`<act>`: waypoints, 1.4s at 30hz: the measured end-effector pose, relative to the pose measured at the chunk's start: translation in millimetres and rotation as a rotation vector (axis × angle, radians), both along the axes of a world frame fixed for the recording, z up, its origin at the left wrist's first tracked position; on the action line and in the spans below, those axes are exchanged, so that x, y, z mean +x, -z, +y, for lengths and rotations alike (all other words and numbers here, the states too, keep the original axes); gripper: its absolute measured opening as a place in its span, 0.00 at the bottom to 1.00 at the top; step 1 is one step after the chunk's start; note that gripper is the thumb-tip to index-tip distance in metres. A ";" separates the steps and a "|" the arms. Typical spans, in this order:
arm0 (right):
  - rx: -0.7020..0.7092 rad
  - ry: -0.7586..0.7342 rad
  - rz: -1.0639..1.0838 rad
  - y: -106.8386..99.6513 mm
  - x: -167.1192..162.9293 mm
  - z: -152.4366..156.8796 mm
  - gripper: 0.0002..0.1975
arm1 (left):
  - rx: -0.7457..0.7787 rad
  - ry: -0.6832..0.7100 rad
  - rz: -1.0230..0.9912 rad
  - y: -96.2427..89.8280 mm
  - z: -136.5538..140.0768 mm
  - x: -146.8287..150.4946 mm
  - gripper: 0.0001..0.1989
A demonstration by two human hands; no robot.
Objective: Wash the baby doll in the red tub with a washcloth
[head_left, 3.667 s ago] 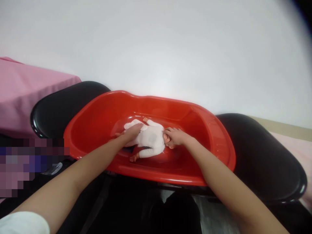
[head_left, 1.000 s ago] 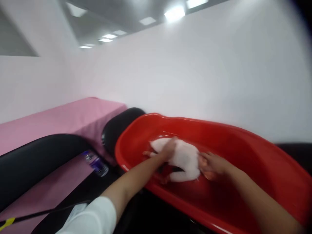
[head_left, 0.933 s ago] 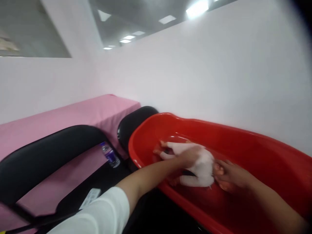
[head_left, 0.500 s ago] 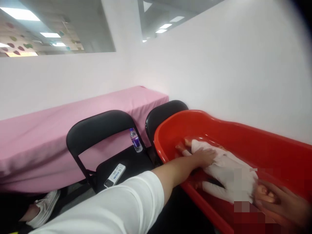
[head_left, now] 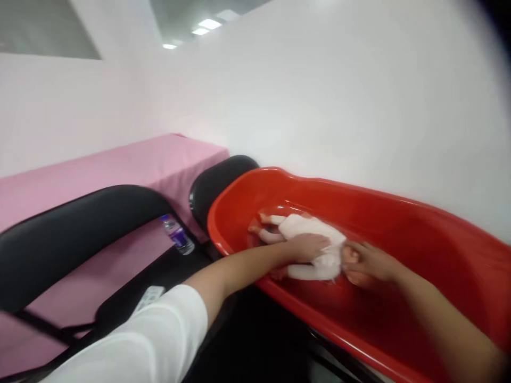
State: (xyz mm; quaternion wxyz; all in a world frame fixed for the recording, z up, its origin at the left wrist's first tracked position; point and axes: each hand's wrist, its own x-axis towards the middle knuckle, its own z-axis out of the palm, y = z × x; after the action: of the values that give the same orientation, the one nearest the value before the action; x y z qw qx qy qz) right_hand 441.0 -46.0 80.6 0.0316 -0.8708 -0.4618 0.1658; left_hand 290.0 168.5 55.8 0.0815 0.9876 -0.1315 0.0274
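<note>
A baby doll [head_left: 329, 261] in white clothes lies on its back in a red baby bathtub [head_left: 419, 319], its feet toward the far left end. Shallow water seems to surround it. My left hand [head_left: 310, 247] rests flat on the doll's torso, fingers stretched over the cloth. At the doll's head, my right hand [head_left: 373, 260] has its fingers curved around the side and over part of the face. The palm side and thumb of the right hand are partly hidden and a little blurred.
Left of the tub stand a black folding chair [head_left: 88, 218] and a second black chair [head_left: 219, 183]. On the nearer seat are a water bottle [head_left: 178, 235] and a white packet [head_left: 149, 298]. Behind runs a pink-covered table [head_left: 131, 159] along white walls.
The view has swung to the right, so the tub shows more fully. My left hand has slid toward the doll's chest. My right hand stays at its head, and its forearm now shows.
</note>
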 end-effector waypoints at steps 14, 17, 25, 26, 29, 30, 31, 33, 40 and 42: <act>-0.071 0.093 0.068 -33.3 -21.9 10.3 0.47 | 0.032 -0.465 -0.020 38.8 74.6 -5.4 0.26; -0.062 0.094 0.071 -34.2 -21.8 10.0 0.46 | 0.038 -0.574 -0.025 39.5 88.5 -3.6 0.25; -0.074 0.101 0.061 -36.9 -22.5 11.5 0.47 | -0.182 -0.497 -0.228 -15.7 44.8 14.2 0.22; -0.070 0.100 0.062 -37.8 -23.0 11.8 0.46 | -0.214 -0.413 -0.222 -21.4 31.6 12.7 0.23; -0.055 0.101 0.063 -39.4 -24.0 12.4 0.44 | -0.215 -0.062 -0.105 -26.2 -2.0 4.2 0.21; -0.055 0.101 0.063 -39.2 -24.0 12.5 0.44 | -0.198 0.067 -0.062 -24.0 -9.4 1.4 0.19; -0.055 0.101 0.063 -38.5 -23.6 12.5 0.45 | -0.171 0.179 -0.026 -20.5 -14.6 -0.8 0.17; -0.062 0.088 0.059 -35.8 -22.3 12.2 0.49 | -0.105 0.318 0.031 -12.5 -19.8 -3.1 0.14; -0.050 0.052 0.056 -27.5 -17.0 11.0 0.50 | 0.067 0.251 0.401 -4.5 -23.7 -8.0 0.14; -0.045 0.060 0.061 -28.2 -16.5 10.8 0.51 | 0.107 0.262 0.431 -7.4 -21.8 -12.6 0.15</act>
State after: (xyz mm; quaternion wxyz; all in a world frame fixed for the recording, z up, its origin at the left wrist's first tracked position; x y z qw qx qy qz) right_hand 424.5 -35.2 108.8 0.0309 -0.8792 -0.4304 0.2019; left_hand 277.4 146.7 63.2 0.0583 0.9480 -0.2392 -0.2018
